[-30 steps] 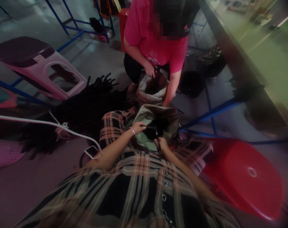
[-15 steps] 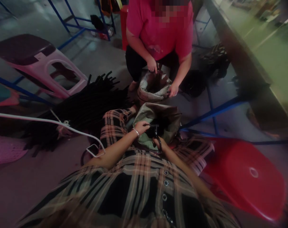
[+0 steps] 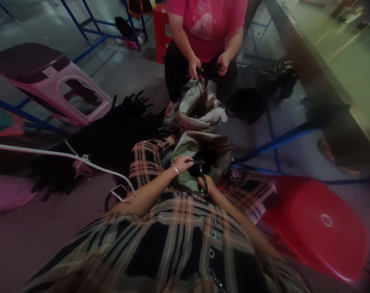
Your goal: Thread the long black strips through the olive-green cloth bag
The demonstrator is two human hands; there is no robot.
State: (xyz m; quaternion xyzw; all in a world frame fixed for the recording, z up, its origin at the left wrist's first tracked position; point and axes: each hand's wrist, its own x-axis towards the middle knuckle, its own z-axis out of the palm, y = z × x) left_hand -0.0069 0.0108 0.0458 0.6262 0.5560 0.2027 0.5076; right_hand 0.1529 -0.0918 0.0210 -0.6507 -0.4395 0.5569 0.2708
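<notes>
My left hand (image 3: 183,164) is closed on a thin dark piece (image 3: 197,162) whose end sticks out past the fingertips. My right hand (image 3: 210,186) grips black-handled scissors (image 3: 205,182), their blades pointing away from me and meeting the dark piece. Both hands are over the mouth of an open greenish-grey sack (image 3: 223,146) between my legs. Dark contents show inside the sack, too dim to make out.
Opposite me sits a person in a pink shirt (image 3: 206,28), hands above a pale sack (image 3: 188,118). Long black strips (image 3: 111,138) lie bundled at left. A red stool (image 3: 319,228), a black container (image 3: 246,106), blue table frames (image 3: 273,142) and a pink-and-dark stool (image 3: 56,77) stand around.
The other person has leaned back and lifted both hands off the pale sack's rim, with dark things in them. My hands stay almost in place; the scissors have shifted slightly.
</notes>
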